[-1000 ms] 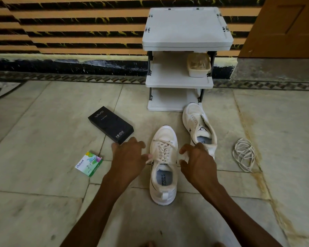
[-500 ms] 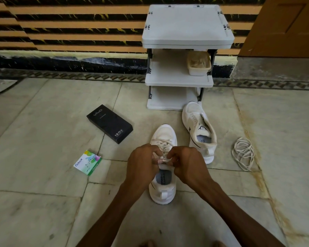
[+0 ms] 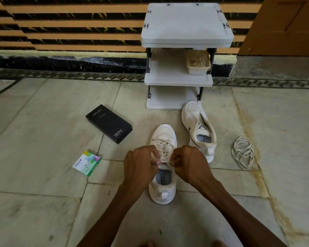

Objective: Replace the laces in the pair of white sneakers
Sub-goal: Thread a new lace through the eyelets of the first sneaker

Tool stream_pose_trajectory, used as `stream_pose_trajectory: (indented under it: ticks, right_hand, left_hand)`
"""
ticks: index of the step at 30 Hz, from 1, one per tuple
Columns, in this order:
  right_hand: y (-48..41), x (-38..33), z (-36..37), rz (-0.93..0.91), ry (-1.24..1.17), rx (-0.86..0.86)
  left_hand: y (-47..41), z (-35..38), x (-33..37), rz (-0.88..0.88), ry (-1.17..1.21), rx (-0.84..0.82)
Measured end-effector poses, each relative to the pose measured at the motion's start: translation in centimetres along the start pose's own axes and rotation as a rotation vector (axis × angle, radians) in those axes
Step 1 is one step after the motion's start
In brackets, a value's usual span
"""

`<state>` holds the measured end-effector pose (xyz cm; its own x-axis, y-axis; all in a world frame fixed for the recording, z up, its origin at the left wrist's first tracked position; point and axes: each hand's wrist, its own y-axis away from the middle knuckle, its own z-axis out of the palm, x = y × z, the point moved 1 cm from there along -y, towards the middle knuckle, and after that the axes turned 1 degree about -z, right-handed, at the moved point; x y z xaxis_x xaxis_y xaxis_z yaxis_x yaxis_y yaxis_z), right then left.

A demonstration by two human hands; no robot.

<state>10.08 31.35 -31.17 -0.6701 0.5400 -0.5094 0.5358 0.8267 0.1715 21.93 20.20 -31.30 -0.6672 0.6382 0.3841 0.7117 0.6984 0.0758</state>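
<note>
A laced white sneaker [image 3: 163, 134] stands on the floor in front of me, toe pointing away. Its lace [image 3: 164, 148] crosses up the front. My left hand [image 3: 140, 164] and my right hand [image 3: 190, 164] meet over the tongue, each pinching an end of the lace near the top eyelets. The second white sneaker [image 3: 198, 129] lies just to the right with no lace in it, its tongue pulled open. A loose white lace [image 3: 243, 153] sits coiled on the floor further right.
A white three-tier rack [image 3: 184, 43] stands against the striped wall, with a small tub [image 3: 198, 62] on its middle shelf. A black phone box [image 3: 108, 123] and a small green-white carton [image 3: 87, 163] lie on the floor to the left.
My hands came in from either side of the laced sneaker, met over its tongue and took hold of the lace ends; now they have drawn slightly apart.
</note>
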Motion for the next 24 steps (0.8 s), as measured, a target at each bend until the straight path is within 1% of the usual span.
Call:
stream_pose_trajectory:
  ticks: [2, 3, 4, 7, 10, 13, 16, 20, 24]
  right_hand:
    - [0.0, 0.2, -0.5, 0.001, 0.022, -0.058]
    - [0.0, 0.3, -0.8, 0.006, 0.032, -0.091]
    - [-0.1, 0.4, -1.2, 0.012, 0.024, -0.121]
    - [-0.2, 0.4, -2.6, 0.025, -0.113, -0.179]
    - [-0.2, 0.2, -3.9, 0.053, -0.340, -0.161]
    - [0.0, 0.2, -4.2, 0.095, -0.549, -0.151]
    - [0.1, 0.4, -3.7, 0.121, -0.659, -0.152]
    - [0.1, 0.7, -3.3, 0.141, -0.803, -0.137]
    - [-0.1, 0.4, -3.1, 0.121, -0.952, -0.078]
  left_hand:
    - [-0.2, -0.3, -0.6, 0.006, -0.058, -0.064]
    - [-0.4, -0.5, -1.0, -0.001, -0.044, -0.102]
    - [-0.5, -0.8, -1.4, -0.008, 0.018, -0.146]
    - [-0.7, -1.8, -2.3, -0.049, 0.411, -0.274]
    - [-0.6, -2.8, -2.1, -0.080, 0.765, -0.352]
    - [-0.6, -2.9, -1.8, -0.060, 0.987, -0.325]
    - [-0.5, -2.1, -1.6, -0.076, 1.136, -0.309]
    - [-0.3, -1.1, -1.3, -0.089, 1.188, -0.312]
    - [-0.5, -0.6, -0.6, -0.165, 1.273, -0.223]
